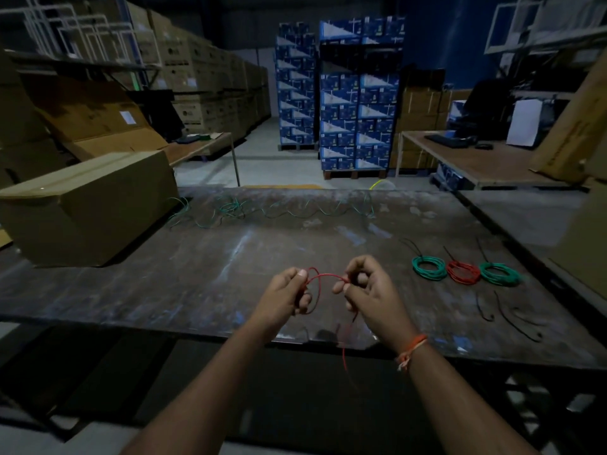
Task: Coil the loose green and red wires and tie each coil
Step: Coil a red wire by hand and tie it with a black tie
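Steel-grey table [197,277] carries a cardboard box [88,208] at its far left. Loose green wire [272,210] lies along the far edge. Three tied coils [463,272] sit right. Left hand [285,293] and right hand [368,290], both pinched closed, hold a red wire [323,276] loop above the near edge.

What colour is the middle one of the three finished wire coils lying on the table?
Red: the middle coil sits between two green ones, clearest in the head view.

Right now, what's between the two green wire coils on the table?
In the head view, one tied red wire coil sits between the left green coil and right green coil.
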`<state>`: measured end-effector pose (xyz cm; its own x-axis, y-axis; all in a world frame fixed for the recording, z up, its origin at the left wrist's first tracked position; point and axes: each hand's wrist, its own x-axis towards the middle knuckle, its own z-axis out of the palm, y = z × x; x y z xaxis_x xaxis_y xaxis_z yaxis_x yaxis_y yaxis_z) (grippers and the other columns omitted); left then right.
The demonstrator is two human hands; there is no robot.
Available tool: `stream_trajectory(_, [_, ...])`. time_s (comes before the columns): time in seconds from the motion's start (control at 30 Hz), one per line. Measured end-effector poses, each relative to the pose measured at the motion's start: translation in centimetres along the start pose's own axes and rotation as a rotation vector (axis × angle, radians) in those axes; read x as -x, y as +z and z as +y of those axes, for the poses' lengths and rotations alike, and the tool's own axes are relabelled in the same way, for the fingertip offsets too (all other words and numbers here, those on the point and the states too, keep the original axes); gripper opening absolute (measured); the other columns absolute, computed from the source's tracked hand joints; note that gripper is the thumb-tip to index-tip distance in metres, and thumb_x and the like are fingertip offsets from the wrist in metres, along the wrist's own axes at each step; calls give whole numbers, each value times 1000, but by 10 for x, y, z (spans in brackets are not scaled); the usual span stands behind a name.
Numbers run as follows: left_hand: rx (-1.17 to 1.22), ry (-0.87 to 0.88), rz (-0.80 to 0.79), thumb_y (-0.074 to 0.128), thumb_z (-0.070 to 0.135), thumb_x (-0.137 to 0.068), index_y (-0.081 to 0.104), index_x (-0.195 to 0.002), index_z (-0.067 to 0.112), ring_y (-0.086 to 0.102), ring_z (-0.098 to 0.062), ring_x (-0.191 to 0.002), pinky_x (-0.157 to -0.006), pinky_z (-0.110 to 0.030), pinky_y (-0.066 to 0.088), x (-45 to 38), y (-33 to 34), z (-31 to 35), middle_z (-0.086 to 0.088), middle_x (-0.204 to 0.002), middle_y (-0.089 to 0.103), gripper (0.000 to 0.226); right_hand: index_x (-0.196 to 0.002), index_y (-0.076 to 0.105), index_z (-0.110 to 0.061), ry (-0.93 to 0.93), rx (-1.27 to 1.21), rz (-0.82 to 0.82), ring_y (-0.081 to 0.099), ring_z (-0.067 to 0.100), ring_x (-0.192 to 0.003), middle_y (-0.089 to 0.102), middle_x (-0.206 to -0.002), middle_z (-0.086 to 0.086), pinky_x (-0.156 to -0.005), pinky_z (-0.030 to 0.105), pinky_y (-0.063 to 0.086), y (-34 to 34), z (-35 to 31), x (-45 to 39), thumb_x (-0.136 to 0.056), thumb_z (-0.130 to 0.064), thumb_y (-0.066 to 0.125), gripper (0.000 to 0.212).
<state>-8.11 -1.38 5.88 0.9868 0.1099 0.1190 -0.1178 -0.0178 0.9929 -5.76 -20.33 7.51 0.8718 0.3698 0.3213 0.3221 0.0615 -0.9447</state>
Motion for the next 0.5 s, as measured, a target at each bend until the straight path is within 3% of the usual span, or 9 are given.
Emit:
stream_trajectory(0.1, [6, 4, -7, 44, 24, -107, 48, -86, 12, 36, -10, -49, -52, -29, 28, 2, -4, 2, 2, -54, 44, 24, -104, 63, -17, 65, 133, -146, 57, 12, -64, 63, -81, 14, -59, 24, 48, -1, -7, -2, -93, -10, 69, 15])
stream_trajectory(0.17, [20, -5, -49, 44, 25, -107, 53, -86, 12, 35, -10, -48, -53, -29, 27, 4, -5, 6, 0, -54, 43, 26, -96, 70, -20, 11, 288, -173, 64, 10, -72, 69, -80, 4, -68, 22, 52, 3, -9, -3, -94, -19, 71, 3])
stream_trajectory(0.23, [59, -27, -128, 44, 28, -107, 58, -92, 5, 31, -8, -44, -53, -28, 24, 8, -5, 10, -2, -55, 40, 30, -89, 73, -20, -62, 305, -20, 66, 6, -75, 70, -78, -2, -71, 19, 52, 7, -9, -4, -96, -16, 68, 9])
stream_trajectory(0.33, [-10, 9, -257, 55, 30, -102, 60, -100, -8, 36, -9, -51, -51, -24, 27, 14, -11, 13, -2, -60, 43, 39, -90, 73, -12, -63, 110, 245, 62, 3, -70, 68, -73, -4, -67, 16, 49, 5, -12, -6, -96, -10, 66, 10])
stream_trajectory(0.5, [-66, 44, -348, 62, 26, -96, 65, -93, 6, 41, -15, -61, -54, -24, 31, 18, -28, 16, -7, -69, 50, 20, -87, 71, -14, -32, -72, 411, 56, 10, -68, 63, -69, -2, -65, 24, 45, 5, -8, -9, -97, -10, 65, 12])
